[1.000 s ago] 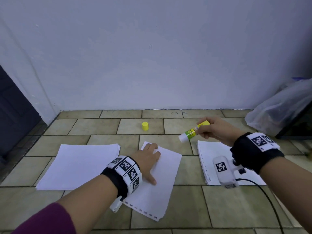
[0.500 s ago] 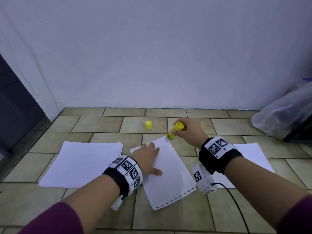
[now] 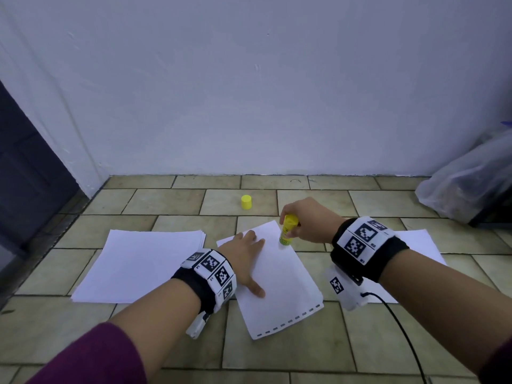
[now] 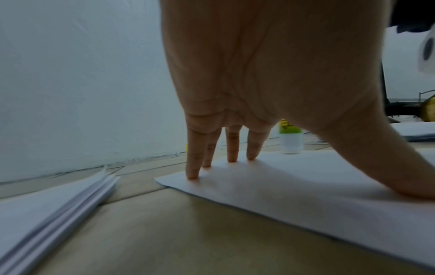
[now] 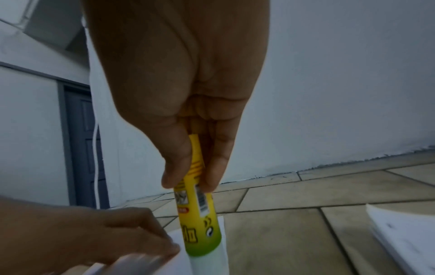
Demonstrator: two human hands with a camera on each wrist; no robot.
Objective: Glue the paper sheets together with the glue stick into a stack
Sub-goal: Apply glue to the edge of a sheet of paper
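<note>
left hand [image 3: 245,257] flat, fingers straight, pressing the paper sheet [image 3: 279,284] to the floor | right hand [image 3: 307,221] gripping the glue stick [image 3: 286,230], tip on the sheet's far corner | yellow cap [image 3: 246,202] beyond, near the wall

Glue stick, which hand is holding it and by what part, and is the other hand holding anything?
The right hand grips the glue stick by its yellow upper end. The left hand holds nothing, pressing flat on the sheet.

We saw beige tiled floor [image 3: 177,202] | carried three white paper lots: left stack [image 3: 138,267], middle sheet [image 3: 282,295], right pile [image 3: 415,242] | small yellow plastic cap [image 3: 246,202]
</note>
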